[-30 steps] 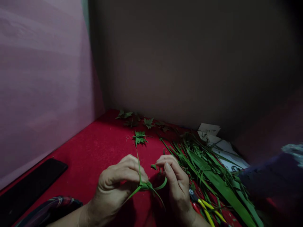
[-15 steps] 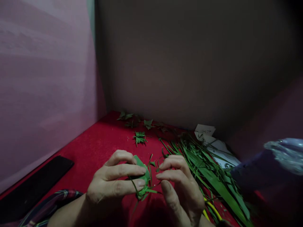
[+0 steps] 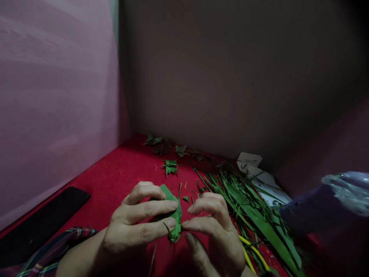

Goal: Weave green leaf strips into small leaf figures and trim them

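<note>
My left hand (image 3: 141, 221) is closed on a small folded green leaf figure (image 3: 175, 229), pressing it with the fingertips from above. Thin leaf strips stick out of the figure at its lower end and its upper right. Close by on the right, my right hand (image 3: 213, 231) has its fingers curved and apart. Its index fingertip is at the figure's right edge, and the thumb stands off from it. Whether a fine strip lies under that fingertip is hidden.
Long green leaf blades (image 3: 253, 211) lie heaped at right, with yellow loops (image 3: 253, 250) below. Several small leaf figures (image 3: 170, 167) sit at the back of the red surface (image 3: 115, 173). Further are white paper (image 3: 266, 184), a black slab (image 3: 52, 219) and a plastic-wrapped thing (image 3: 347, 192).
My right hand has shifted left, bringing its index fingertip to the figure's right edge. The strips on the figure's right now look different, with fewer showing. My left hand keeps its hold.
</note>
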Demonstrator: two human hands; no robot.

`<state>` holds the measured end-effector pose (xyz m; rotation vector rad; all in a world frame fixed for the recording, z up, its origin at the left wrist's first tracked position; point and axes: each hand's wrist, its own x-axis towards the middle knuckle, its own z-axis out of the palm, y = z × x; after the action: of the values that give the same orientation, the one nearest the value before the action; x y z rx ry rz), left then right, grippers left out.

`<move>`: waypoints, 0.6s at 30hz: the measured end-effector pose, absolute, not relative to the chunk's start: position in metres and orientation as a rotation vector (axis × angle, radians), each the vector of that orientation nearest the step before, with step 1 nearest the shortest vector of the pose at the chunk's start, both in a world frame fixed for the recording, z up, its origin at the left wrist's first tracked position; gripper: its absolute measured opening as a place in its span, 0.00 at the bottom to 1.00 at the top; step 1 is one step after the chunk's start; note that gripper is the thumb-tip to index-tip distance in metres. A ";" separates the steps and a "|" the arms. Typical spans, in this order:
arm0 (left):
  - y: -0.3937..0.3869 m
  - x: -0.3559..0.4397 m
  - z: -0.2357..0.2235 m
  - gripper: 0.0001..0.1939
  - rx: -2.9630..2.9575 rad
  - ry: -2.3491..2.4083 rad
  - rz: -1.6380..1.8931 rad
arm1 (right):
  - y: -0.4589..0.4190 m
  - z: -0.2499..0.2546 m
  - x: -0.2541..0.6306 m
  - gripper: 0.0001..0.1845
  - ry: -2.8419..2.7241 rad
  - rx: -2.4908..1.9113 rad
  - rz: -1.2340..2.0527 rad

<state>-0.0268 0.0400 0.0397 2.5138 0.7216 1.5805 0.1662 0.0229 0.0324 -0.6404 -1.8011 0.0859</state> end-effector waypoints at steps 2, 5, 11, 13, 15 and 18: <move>0.037 -0.024 0.038 0.11 2.437 0.780 1.621 | 0.023 0.034 0.166 0.08 -1.812 -0.640 0.051; 0.038 -0.026 0.039 0.10 2.505 0.808 1.515 | 0.022 0.038 0.166 0.09 -1.856 -0.631 0.006; 0.048 -0.035 0.043 0.08 2.772 0.694 1.425 | 0.023 0.040 0.164 0.10 -1.842 -0.637 -0.023; 0.049 -0.035 0.044 0.09 2.841 0.650 1.431 | 0.024 0.039 0.162 0.09 -1.825 -0.634 -0.024; 0.048 -0.034 0.044 0.09 2.873 0.634 1.437 | 0.024 0.037 0.162 0.09 -1.816 -0.632 -0.017; 0.044 -0.030 0.042 0.09 2.836 0.677 1.480 | 0.024 0.035 0.162 0.11 -1.824 -0.610 -0.009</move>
<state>-0.0300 0.0439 0.0422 2.8363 0.6770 1.4797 0.1619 0.0244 0.0354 -0.6099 -1.8245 -0.0093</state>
